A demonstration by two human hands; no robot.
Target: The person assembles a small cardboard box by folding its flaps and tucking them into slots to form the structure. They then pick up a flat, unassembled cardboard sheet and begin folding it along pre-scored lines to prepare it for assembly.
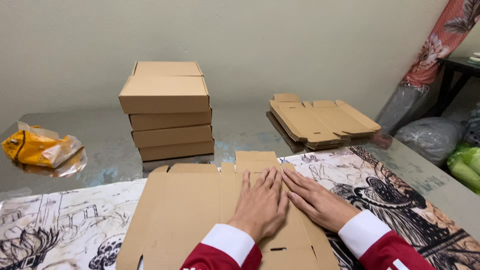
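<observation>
Blank: flat, unfolded cardboard, lying right at the near edge of the bench, spread over the printed cloth.
Left hand: palm down, fingers straight and together, pressing flat on the blank's right part; grip open, nothing clasped.
Right hand: just beside the left, palm down along the blank's right edge, fingers pointing up-left and touching the left hand's fingertips; grip open too, holding nothing.
Sleeves: red with white cuffs, both coming in from the bottom edge.
Cloth: black-and-white drawing on the left, darker brown pattern on the right, under the blank.
Bench: glossy grey surface showing beyond the cloth.
Boxes: four folded brown boxes stacked, behind the blank, left of centre.
Flat stack: more unfolded blanks piled to the right of the boxes, well apart from them.
Bag: crumpled yellow plastic, far left on the bench.
Wall: plain, pale, right behind it all.
</observation>
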